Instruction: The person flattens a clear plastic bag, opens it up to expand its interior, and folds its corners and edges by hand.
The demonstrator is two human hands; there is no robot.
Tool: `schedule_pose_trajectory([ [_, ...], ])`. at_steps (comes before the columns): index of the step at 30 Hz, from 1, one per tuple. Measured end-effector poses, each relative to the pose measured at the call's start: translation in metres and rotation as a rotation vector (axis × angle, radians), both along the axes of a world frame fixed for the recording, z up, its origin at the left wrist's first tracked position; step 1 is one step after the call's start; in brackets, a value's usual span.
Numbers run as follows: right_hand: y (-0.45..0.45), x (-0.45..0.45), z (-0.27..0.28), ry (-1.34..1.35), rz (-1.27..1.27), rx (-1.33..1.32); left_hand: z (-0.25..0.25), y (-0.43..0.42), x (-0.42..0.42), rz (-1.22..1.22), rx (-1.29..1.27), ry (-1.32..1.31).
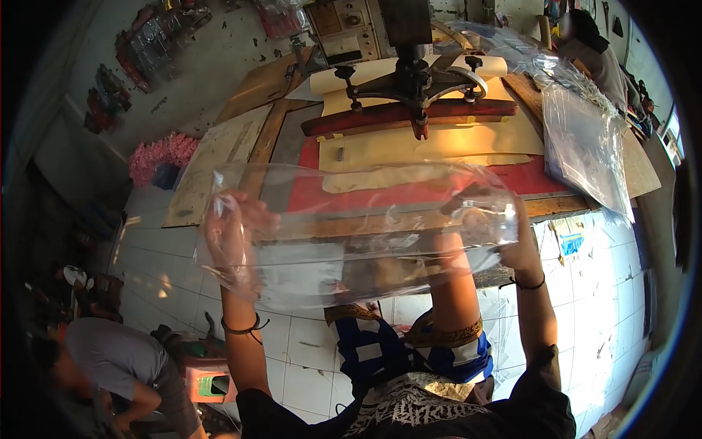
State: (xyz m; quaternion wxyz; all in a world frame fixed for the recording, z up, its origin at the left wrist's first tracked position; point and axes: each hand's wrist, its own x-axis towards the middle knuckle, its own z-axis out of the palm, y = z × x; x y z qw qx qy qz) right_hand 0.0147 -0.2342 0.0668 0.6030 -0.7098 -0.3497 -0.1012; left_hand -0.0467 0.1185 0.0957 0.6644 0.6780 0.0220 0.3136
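Note:
A clear plastic sheet (322,256) is stretched between my two hands in front of the machine's work table. My left hand (235,219) grips its left end, the fingers partly seen through the film. At the other end, my right hand (515,245) is closed on the plastic, with glare and folds covering some of the fingers. Beyond the sheet, a press with a long dark red bar (409,117) stands over yellowish paper (439,143) and a red mat (322,201). A small metal piece (341,154) lies on the paper.
Stacked clear plastic sheets (585,146) hang over the table's right side. A pale board (219,161) lies at left, near a pink bundle (164,154). One person (124,366) bends over at lower left; another person (596,58) is at upper right.

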Motion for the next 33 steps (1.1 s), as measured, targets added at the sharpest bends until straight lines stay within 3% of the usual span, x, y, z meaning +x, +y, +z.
schedule_pose_trajectory([
  [3, 0.005, 0.022, -0.043, 0.099, -0.126, 0.334, -0.008, -0.001, -0.007, 0.043, -0.067, -0.024],
  [5, 0.037, 0.021, -0.027, -0.049, -0.351, 0.469, -0.011, -0.003, -0.009, 0.029, -0.083, -0.007],
  [7, 0.045, 0.022, -0.017, -0.004, -0.368, 0.492, -0.015, -0.002, -0.009, 0.013, -0.066, 0.016],
  [9, 0.037, 0.026, -0.014, 0.225, -0.163, 0.399, -0.023, 0.003, -0.007, 0.015, -0.071, -0.019],
  [10, 0.034, 0.025, -0.015, 0.242, -0.226, 0.272, -0.023, 0.006, -0.006, 0.019, -0.075, -0.041],
  [13, 0.033, 0.017, -0.005, 0.315, -0.190, 0.258, -0.016, 0.011, -0.015, -0.094, -0.059, -0.133],
  [16, 0.026, 0.018, -0.010, 0.162, -0.129, 0.279, -0.016, 0.012, -0.020, -0.020, 0.132, -0.256],
  [22, 0.022, 0.016, -0.014, 0.096, -0.141, 0.273, -0.030, 0.004, -0.026, -0.191, -0.217, -0.239],
  [25, 0.022, 0.018, -0.013, 0.109, -0.130, 0.288, -0.044, 0.015, -0.027, -0.130, -0.026, -0.281],
  [28, 0.018, 0.018, -0.011, 0.129, -0.144, 0.228, -0.039, 0.017, -0.028, -0.236, -0.027, -0.325],
  [31, 0.020, 0.024, -0.017, 0.037, -0.113, 0.298, -0.041, 0.020, -0.028, -0.148, 0.014, -0.420],
  [33, 0.015, 0.028, -0.023, -0.071, -0.105, 0.286, -0.038, 0.010, -0.027, 0.054, 0.047, -0.405],
])
